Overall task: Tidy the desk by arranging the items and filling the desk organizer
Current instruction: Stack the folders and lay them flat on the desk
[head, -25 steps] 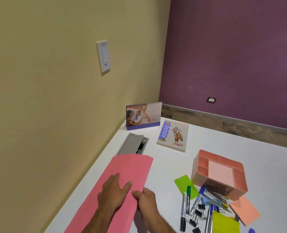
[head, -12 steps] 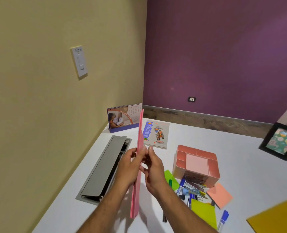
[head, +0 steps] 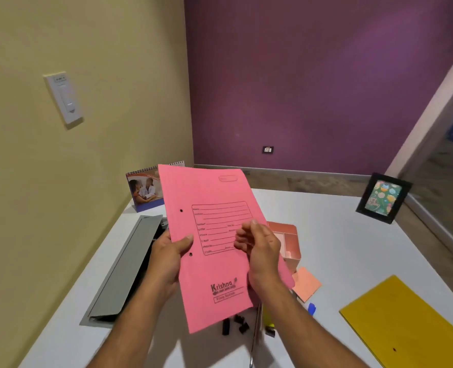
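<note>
Two bare forearms rise from the near edge, sleeveless as far as they show. The left hand (head: 167,257) and the right hand (head: 261,251) wear no rings, watch or gloves. Fingernails are short and unpainted.

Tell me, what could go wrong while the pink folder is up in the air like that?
The pink folder, pinched by the left hand and right hand, hides much of the pink organizer and the clutter behind it, so setting it down blindly might knock the organizer or cover the black clips. The open grey desk hatch sits right beside the left hand; a loosened grip there could let the folder slip into it.
</note>
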Motion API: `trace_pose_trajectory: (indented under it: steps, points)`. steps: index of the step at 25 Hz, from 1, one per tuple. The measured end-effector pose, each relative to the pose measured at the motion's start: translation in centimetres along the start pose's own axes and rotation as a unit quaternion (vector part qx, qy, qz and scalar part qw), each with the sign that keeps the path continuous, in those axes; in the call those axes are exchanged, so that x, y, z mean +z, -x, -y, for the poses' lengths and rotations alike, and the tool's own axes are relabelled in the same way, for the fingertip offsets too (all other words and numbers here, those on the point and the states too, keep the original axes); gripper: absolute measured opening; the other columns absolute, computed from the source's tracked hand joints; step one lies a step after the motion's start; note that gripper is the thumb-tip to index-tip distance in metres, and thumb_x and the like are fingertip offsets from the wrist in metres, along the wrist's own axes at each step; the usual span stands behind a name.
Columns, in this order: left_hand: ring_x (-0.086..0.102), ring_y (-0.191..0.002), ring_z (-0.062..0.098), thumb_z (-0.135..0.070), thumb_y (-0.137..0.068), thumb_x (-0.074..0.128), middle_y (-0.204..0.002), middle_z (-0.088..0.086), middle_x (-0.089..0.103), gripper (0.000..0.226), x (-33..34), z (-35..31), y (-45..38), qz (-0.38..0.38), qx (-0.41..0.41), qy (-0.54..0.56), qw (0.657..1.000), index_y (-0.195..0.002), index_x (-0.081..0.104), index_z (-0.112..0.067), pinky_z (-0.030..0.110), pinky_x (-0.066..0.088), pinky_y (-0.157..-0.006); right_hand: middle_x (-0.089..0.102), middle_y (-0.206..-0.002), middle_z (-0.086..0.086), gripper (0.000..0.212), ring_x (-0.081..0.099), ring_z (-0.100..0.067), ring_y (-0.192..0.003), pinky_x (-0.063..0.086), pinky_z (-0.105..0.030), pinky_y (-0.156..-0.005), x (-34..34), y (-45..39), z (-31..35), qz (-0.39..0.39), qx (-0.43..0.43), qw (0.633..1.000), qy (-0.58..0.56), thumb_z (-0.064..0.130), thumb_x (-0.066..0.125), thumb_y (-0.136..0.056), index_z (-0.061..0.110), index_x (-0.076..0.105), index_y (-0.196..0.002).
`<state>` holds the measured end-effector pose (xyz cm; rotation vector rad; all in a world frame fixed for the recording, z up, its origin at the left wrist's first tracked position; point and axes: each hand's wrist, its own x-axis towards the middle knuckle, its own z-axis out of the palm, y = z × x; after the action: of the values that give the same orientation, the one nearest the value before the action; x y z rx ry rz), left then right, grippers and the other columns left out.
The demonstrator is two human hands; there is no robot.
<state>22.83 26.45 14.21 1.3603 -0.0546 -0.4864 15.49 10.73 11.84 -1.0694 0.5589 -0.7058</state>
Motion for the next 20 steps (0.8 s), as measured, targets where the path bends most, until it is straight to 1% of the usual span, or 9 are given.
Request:
trace_pose_trajectory:
  steps: [2,4,7,9,13,14,15,17,20]
  points:
    - [0.072,-0.093,0.035,-0.001,-0.097,0.052,-0.104,0.012,0.076,0.026,1.3,1.0,-0.2,0.0,-0.01,0.007,1.0,-0.113,0.066,-0.017,0.051,0.058,-0.08,0.064,-0.067,-0.007,0.027,0.055,-0.019,-0.059,0.049,-0.03,-0.054,-4.5,-1.1,0.7,-0.09,-0.021,0.995,0.027,0.027,0.057,-0.095,0.013,0.068,-0.075]
    - [0.072,-0.093,0.034,-0.002,-0.097,0.052,-0.104,0.01,0.076,0.026,3.1,2.2,-0.1,-0.002,-0.013,-0.006,1.0,-0.111,0.066,-0.019,0.052,0.058,-0.083,0.065,-0.067,-0.003,0.026,0.057,-0.02,-0.06,0.048,-0.03,-0.054,-9.5,-1.7,1.0,-0.175,-0.054,0.974,0.13,0.029,0.059,-0.094,0.014,0.065,-0.073]
    - [0.072,-0.09,0.033,0.001,-0.096,0.052,-0.099,0.009,0.076,0.027,5.9,4.7,-0.1,-0.006,-0.03,-0.015,0.999,-0.108,0.067,-0.018,0.049,0.058,-0.081,0.069,-0.081,0.0,0.013,0.065,-0.025,-0.08,0.046,-0.025,-0.06,-18.3,-1.5,0.2,-0.214,-0.05,0.913,0.343,0.027,0.065,-0.089,0.017,0.066,-0.08]
    - [0.072,-0.088,0.034,0.002,-0.094,0.053,-0.099,0.011,0.076,0.027,7.7,6.3,0.2,-0.002,-0.043,-0.021,0.999,-0.112,0.067,-0.013,0.051,0.059,-0.081,0.07,-0.097,-0.003,0.019,0.064,-0.026,-0.093,0.049,-0.029,-0.07,-24.6,-0.6,-1.0,-0.169,-0.012,0.844,0.509,0.028,0.072,-0.083,0.015,0.068,-0.096]
    - [0.072,-0.084,0.032,0.003,-0.092,0.054,-0.097,0.011,0.076,0.028,10.6,8.9,0.7,0.009,-0.066,-0.031,0.997,-0.112,0.067,-0.012,0.05,0.06,-0.08,0.058,-0.113,-0.001,0.042,0.054,-0.025,-0.109,0.05,-0.034,-0.082,-34.5,2.5,-3.0,-0.067,0.128,0.616,0.775,0.043,0.07,-0.075,0.022,0.055,-0.109]
    - [0.072,-0.084,0.032,0.003,-0.092,0.054,-0.097,0.011,0.077,0.028,11.3,9.4,1.0,0.011,-0.071,-0.035,0.997,-0.111,0.067,-0.014,0.05,0.06,-0.08,0.055,-0.114,0.0,0.045,0.052,-0.025,-0.111,0.05,-0.035,-0.084,-36.2,3.4,-3.3,-0.059,0.156,0.581,0.797,0.046,0.068,-0.074,0.024,0.051,-0.109]
    - [0.072,-0.086,0.033,0.002,-0.092,0.054,-0.096,0.01,0.077,0.027,11.8,9.8,1.2,0.015,-0.076,-0.038,0.996,-0.11,0.067,-0.015,0.051,0.06,-0.08,0.054,-0.116,0.0,0.048,0.052,-0.026,-0.112,0.05,-0.036,-0.087,-37.4,4.0,-3.5,-0.057,0.172,0.573,0.8,0.049,0.066,-0.075,0.024,0.048,-0.111]
    - [0.072,-0.089,0.036,0.001,-0.093,0.054,-0.097,0.01,0.077,0.027,12.7,10.4,1.6,0.019,-0.085,-0.044,0.995,-0.11,0.067,-0.016,0.055,0.059,-0.081,0.058,-0.118,-0.001,0.048,0.056,-0.025,-0.111,0.047,-0.035,-0.09,-39.0,4.8,-3.5,-0.061,0.167,0.595,0.784,0.05,0.065,-0.078,0.021,0.047,-0.112]
    - [0.072,-0.091,0.037,0.001,-0.094,0.053,-0.099,0.012,0.076,0.026,13.5,10.7,2.0,0.019,-0.089,-0.048,0.995,-0.111,0.066,-0.015,0.054,0.059,-0.081,0.064,-0.111,0.001,0.036,0.063,-0.019,-0.104,0.048,-0.03,-0.082,-39.5,5.3,-2.9,-0.041,0.122,0.593,0.795,0.044,0.063,-0.086,0.02,0.048,-0.108]
